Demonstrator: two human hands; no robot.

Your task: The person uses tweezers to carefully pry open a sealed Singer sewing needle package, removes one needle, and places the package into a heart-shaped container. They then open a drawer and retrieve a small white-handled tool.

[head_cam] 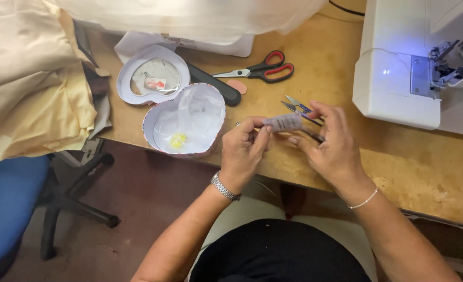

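Fingers of the left hand (243, 151) and right hand (329, 149) pinch a small grey fabric strip (283, 122) between them above the bench's (409, 167) front edge. Thread snips (300, 109) lie in the right hand's closed grip; an open heart-shaped box (185, 122) sits just left.

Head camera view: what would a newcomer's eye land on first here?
At centre, the left hand and right hand pinch a small grey strip between them above the wooden table, the right also holding thread snips. Just left sits an open heart-shaped box, its lid behind it. Red-handled scissors lie further back, and a white sewing machine glows blue at right.
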